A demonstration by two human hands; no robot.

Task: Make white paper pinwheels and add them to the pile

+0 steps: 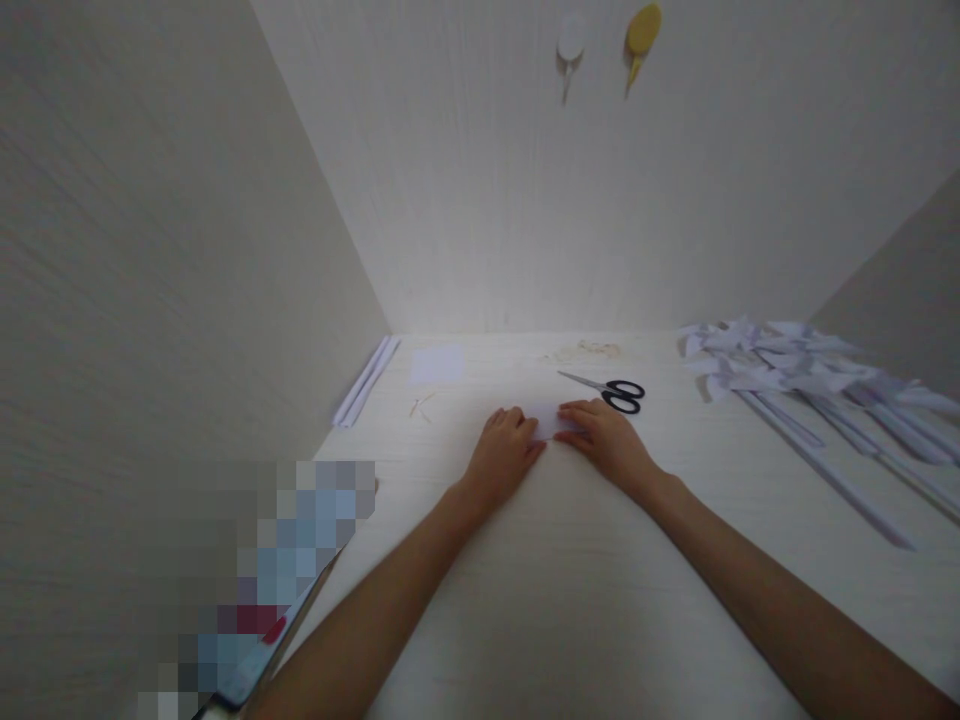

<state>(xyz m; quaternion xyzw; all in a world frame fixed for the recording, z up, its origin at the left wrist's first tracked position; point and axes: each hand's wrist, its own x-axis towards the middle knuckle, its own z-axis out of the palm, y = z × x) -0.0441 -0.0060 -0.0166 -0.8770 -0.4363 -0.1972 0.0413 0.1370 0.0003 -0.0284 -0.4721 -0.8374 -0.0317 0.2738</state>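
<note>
A small sheet of white paper (pixel 547 420) lies on the white table in front of me, between my two hands. My left hand (pixel 508 440) holds its left side, fingers curled and the thumb along the near edge. On the opposite side my right hand (pixel 606 440) grips the paper, with fingertips on top and the thumb at the near edge. Parts of the sheet are hidden under both hands. Just beyond my right hand lie scissors (pixel 611 390) with black handles, their blades pointing left.
Several white paper pinwheels (pixel 787 375) on paper sticks lie at the right. At the back left are a square paper sheet (pixel 437 364), rolled paper sticks (pixel 367 382) and thin small sticks (pixel 422 405). Walls enclose the table; a yellow hook (pixel 643 30) hangs at the back.
</note>
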